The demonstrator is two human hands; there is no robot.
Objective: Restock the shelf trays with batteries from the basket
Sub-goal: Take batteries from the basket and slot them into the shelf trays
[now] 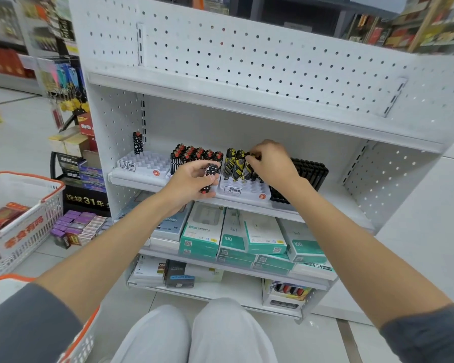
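My left hand (pixel 193 180) grips a black-and-white patterned stick with red ends (pixel 209 176) in front of the middle shelf. My right hand (pixel 270 159) pinches the top of a yellow-and-black stick (pixel 249 163) standing in the middle white tray (pixel 243 191). Two more yellow-and-black sticks (pixel 235 163) stand beside it. Several black sticks with red tops (pixel 197 154) fill the row behind my left hand. One patterned stick (pixel 137 142) stands alone in the left white tray (pixel 142 166). A white basket with orange rim (pixel 19 221) sits at my left.
A black ribbed tray (pixel 309 170) stands right of the white trays. Teal and white boxes (pixel 236 237) fill the shelf below. A second orange-rimmed basket (pixel 8 286) is under my left elbow. Purple boxes (pixel 74 226) lie on the floor at left. My knees (pixel 194 334) are close to the lowest shelf.
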